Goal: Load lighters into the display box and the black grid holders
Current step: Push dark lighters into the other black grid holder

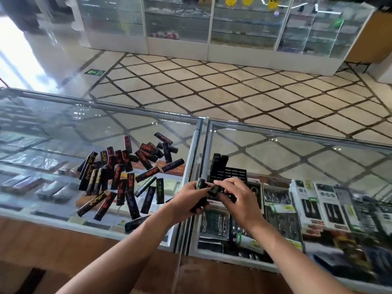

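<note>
Several black lighters [125, 179] with red, yellow, green or purple print lie scattered on the glass counter [63, 132], left of centre. A black grid holder [235, 174] sits just right of the counter seam, with a few lighters [218, 164] standing in its far left corner. My left hand [189, 201] grips a small bunch of lighters [199, 185] right in front of the holder. My right hand [237, 200] pinches one black lighter [214, 190] next to the left hand's bunch, over the holder's near edge.
Under the glass lie boxed goods, with white packaged items [318, 204] on the right. A wooden ledge [53, 247] runs along the near side. Beyond the counter is a tiled floor [233, 90] and white glass display cabinets [191, 28].
</note>
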`<state>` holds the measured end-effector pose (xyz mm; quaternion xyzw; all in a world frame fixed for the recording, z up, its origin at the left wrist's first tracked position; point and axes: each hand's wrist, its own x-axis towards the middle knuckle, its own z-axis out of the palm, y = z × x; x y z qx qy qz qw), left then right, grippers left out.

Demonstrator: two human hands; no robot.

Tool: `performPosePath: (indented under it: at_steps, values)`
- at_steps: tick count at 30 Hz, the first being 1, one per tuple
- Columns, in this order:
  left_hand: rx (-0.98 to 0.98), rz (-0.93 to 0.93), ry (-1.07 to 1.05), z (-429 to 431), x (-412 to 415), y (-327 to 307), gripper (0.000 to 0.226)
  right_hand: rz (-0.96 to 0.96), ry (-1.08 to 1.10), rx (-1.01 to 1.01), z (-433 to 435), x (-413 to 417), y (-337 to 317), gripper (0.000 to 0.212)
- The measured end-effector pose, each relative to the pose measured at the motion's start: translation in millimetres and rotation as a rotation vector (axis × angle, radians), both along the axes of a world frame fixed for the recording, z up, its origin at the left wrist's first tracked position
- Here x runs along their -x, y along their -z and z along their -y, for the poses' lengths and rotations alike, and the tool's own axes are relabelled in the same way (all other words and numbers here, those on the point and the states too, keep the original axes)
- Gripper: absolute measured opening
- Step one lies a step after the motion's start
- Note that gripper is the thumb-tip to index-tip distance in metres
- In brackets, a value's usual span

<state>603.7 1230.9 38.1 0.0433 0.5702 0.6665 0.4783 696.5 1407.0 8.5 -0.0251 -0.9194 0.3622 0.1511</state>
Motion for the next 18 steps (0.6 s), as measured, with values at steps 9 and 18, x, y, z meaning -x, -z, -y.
performPosePath:
  at_steps: [9,18]
  values:
    - [-0.023,0.020,-0.031,2,3,8,0.013,-0.011,0.135,0.054,3,10,6,0.047]
    - [-0.104,0.049,-0.013,4,10,16,0.015,-0.016,0.243,0.077,3,7,6,0.046]
